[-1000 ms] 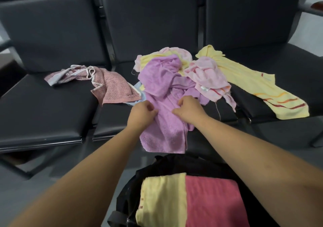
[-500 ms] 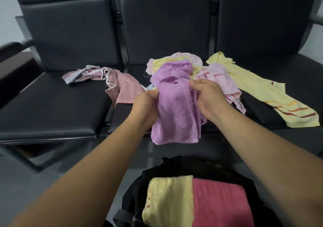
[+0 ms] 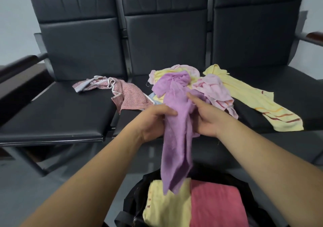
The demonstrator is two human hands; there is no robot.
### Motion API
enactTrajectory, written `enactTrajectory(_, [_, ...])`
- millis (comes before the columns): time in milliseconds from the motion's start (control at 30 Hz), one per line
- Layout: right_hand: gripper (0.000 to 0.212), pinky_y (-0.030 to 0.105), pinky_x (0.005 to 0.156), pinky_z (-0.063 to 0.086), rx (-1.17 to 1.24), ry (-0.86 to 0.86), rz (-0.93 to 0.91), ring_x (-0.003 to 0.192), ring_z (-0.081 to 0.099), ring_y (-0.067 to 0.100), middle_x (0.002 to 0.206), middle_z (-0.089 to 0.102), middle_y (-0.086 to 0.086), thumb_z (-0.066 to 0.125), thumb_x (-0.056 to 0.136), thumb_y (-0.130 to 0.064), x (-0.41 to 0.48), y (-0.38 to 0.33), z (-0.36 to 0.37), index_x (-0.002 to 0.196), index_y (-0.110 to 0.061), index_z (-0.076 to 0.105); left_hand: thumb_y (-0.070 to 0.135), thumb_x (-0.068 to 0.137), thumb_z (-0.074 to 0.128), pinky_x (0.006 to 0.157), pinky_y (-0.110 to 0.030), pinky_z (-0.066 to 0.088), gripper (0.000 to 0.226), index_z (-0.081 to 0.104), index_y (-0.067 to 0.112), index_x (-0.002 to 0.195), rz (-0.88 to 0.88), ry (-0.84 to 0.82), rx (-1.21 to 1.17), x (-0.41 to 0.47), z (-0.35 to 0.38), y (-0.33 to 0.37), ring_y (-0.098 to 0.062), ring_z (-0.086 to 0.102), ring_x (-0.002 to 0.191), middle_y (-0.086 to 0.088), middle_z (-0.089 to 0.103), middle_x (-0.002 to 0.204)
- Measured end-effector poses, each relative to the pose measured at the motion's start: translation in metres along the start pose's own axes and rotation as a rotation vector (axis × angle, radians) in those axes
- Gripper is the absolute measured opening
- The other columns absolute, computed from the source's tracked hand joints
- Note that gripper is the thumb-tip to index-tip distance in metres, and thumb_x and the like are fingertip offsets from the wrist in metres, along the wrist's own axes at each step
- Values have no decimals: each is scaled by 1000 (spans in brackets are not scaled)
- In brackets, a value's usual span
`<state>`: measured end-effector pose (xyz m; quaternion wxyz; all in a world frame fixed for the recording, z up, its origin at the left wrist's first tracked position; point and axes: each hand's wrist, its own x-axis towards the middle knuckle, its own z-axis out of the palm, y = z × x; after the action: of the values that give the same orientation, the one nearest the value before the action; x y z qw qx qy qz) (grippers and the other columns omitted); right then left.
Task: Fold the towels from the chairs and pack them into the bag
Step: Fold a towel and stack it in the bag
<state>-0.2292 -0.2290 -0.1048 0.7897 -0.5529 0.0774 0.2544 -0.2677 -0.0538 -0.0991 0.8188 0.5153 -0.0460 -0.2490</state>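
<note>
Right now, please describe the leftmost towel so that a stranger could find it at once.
Find the row of three black chairs. One towel stretches from the left seat toward the middle one, left of the pile. Only it is speckled reddish-pink with white edging.

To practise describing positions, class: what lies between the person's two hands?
In the head view, the purple towel lies between the left hand and right hand; both hold it, its lower end hanging over the bag.
</note>
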Motion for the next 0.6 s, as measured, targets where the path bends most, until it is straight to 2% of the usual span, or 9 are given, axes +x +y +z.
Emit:
enactTrajectory(100, [32, 39, 79, 61, 86, 92, -137, 97, 71, 23, 102, 76, 8, 68, 98, -25, -5, -6, 8, 124, -7, 68, 12, 91, 54, 83, -36, 59, 34, 65, 1, 122, 10, -20, 42, -6, 6, -1, -28, 72, 97, -16, 72, 111])
enactTrajectory(167, [31, 38, 88, 61, 31, 73, -274, 101, 71, 23, 109, 74, 11, 65, 99, -13, -11, -13, 10, 129, -3, 64, 32, 101, 51, 79, -32, 60, 30, 69, 12, 114, 47, 69, 106, -9, 11, 4, -23, 74, 92, -11, 76, 105])
enactTrajectory(233, [32, 39, 101, 56, -142, -53, -339, 113, 71, 23, 119, 74, 13, 66, 97, -6, -18, -19, 9, 129, -2, 65, 55, 97, 42, 78, -33, 59, 48, 69, 17, 111, 55, 127, 168, -10, 10, 7, -20, 75, 95, -7, 77, 102])
enactTrajectory(300, [30, 37, 102, 54, -361, -203, -325, 116, 70, 23, 121, 74, 11, 67, 95, -4, -26, -22, 9, 126, -3, 68, 64, 95, 38, 86, -38, 57, 62, 65, 18, 128, 37, 150, 193, -11, 11, 9, -23, 72, 108, -7, 75, 115])
enactTrajectory(367, [27, 37, 100, 55, -492, -266, -270, 114, 71, 25, 118, 76, 12, 69, 94, -4, -30, -25, 7, 120, -2, 71, 51, 104, 43, 90, -38, 56, 52, 63, 14, 135, 35, 182, 230, -7, 7, 4, -28, 68, 114, -9, 71, 123])
enactTrajectory(433, [25, 39, 102, 54, -554, -227, -237, 115, 70, 27, 115, 76, 11, 73, 92, -7, -30, -27, 2, 116, -2, 72, 28, 102, 55, 85, -38, 50, 33, 67, 4, 120, 110, 296, 232, -1, 2, 0, -31, 65, 103, -10, 70, 113])
enactTrajectory(500, [30, 43, 104, 53, -488, -131, -191, 115, 69, 27, 114, 77, 9, 76, 90, -13, -25, -27, -3, 117, -2, 70, 17, 101, 56, 76, -29, 50, 16, 67, 6, 103, 197, 375, 150, 2, -4, 0, -20, 64, 83, -5, 71, 93])
enactTrajectory(533, [35, 45, 104, 53, -413, -85, -152, 115, 69, 27, 115, 76, 9, 78, 89, -17, -22, -26, -5, 120, -3, 68, 16, 102, 53, 76, -27, 54, 15, 66, 9, 101, 211, 354, 85, 1, -4, 1, -17, 65, 79, -3, 71, 90])
enactTrajectory(600, [40, 46, 102, 54, -224, -20, -67, 114, 68, 29, 117, 74, 12, 76, 91, -20, -19, -24, -8, 126, -6, 65, 15, 104, 46, 90, -37, 57, 20, 65, 10, 110, 194, 302, -90, -1, -4, 5, -21, 68, 89, -6, 70, 98])
